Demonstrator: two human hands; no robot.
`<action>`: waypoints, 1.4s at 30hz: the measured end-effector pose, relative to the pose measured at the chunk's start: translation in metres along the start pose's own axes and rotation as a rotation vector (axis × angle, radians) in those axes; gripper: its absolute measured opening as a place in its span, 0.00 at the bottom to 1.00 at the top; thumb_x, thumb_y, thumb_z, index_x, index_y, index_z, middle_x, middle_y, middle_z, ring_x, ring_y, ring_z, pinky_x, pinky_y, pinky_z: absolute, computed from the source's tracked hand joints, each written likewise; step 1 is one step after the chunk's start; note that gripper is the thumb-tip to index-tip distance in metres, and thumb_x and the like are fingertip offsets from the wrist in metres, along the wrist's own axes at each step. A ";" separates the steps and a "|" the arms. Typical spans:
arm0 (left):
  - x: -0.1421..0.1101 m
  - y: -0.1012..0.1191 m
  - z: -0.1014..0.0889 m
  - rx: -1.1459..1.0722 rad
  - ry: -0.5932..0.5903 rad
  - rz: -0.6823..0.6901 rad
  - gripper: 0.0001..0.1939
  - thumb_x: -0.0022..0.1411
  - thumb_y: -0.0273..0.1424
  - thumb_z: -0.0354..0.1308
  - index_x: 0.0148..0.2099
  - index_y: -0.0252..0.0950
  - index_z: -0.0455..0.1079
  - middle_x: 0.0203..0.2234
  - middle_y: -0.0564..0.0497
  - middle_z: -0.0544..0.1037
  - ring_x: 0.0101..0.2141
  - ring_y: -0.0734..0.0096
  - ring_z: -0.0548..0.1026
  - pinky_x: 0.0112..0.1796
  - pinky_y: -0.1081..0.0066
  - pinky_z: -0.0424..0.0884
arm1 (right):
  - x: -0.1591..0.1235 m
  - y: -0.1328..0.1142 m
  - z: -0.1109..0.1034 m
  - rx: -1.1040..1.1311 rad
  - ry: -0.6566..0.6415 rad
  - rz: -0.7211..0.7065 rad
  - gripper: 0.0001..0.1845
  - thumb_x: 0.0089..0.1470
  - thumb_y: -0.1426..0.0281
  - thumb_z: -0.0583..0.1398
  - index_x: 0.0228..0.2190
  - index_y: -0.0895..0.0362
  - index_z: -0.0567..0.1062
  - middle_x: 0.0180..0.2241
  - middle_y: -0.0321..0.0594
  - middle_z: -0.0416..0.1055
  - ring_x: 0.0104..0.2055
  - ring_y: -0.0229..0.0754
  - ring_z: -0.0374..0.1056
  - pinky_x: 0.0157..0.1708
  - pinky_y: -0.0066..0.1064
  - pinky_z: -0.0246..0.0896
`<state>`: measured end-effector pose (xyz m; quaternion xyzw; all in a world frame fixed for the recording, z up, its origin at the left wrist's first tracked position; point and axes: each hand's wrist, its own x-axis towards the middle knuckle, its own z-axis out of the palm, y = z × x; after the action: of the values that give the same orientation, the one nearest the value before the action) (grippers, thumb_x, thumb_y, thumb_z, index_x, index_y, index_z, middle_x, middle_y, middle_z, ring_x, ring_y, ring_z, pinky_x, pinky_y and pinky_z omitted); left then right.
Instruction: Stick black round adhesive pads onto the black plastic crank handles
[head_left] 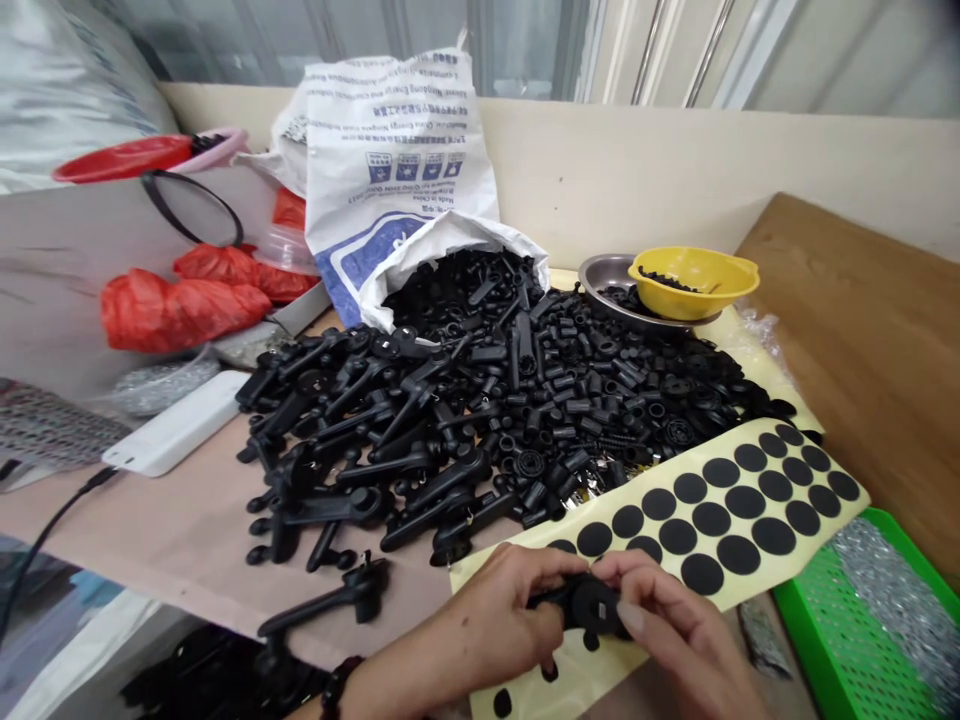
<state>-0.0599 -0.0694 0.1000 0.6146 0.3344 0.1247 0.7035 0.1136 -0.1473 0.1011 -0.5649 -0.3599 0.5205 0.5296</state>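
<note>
My left hand (480,620) and my right hand (675,630) meet at the bottom of the view, both holding a black plastic lever part (589,605) by its round head. Under them lies a cream backing sheet of black adhesive dots (720,520), with several dots gone near its lower end. Just beyond my left hand spreads a large heap of black plastic handles and small fittings (480,430). One black handle (330,600) lies apart from the heap, near my left wrist.
A white woven sack (397,170) spills black parts at the back. A steel bowl (607,280) and yellow scoop (694,280) sit behind the heap. A green perforated tray (847,640) is at lower right, a white box (176,420) at left, red bags (180,300) beyond.
</note>
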 end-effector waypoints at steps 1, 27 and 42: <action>-0.001 0.002 0.000 0.015 -0.007 0.006 0.29 0.43 0.19 0.47 0.48 0.39 0.73 0.28 0.55 0.74 0.24 0.76 0.69 0.22 0.80 0.65 | 0.000 0.000 0.000 -0.004 -0.001 0.000 0.13 0.47 0.61 0.65 0.20 0.54 0.72 0.37 0.41 0.73 0.39 0.46 0.66 0.36 0.28 0.60; -0.008 0.006 0.010 0.084 0.189 0.073 0.11 0.57 0.32 0.55 0.40 0.34 0.75 0.21 0.55 0.69 0.21 0.77 0.64 0.23 0.78 0.60 | -0.005 -0.005 0.012 -0.139 0.012 -0.078 0.13 0.50 0.60 0.63 0.20 0.54 0.72 0.34 0.41 0.72 0.37 0.44 0.67 0.31 0.26 0.63; -0.026 0.008 0.012 0.242 0.283 0.150 0.10 0.60 0.30 0.54 0.39 0.34 0.75 0.27 0.52 0.77 0.29 0.70 0.72 0.30 0.76 0.64 | -0.008 0.008 0.012 -0.016 -0.031 0.097 0.15 0.46 0.58 0.66 0.22 0.58 0.74 0.27 0.36 0.70 0.24 0.35 0.64 0.25 0.25 0.59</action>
<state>-0.0701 -0.0925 0.1161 0.6941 0.3957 0.2209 0.5593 0.0994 -0.1535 0.0958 -0.5778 -0.3445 0.5516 0.4932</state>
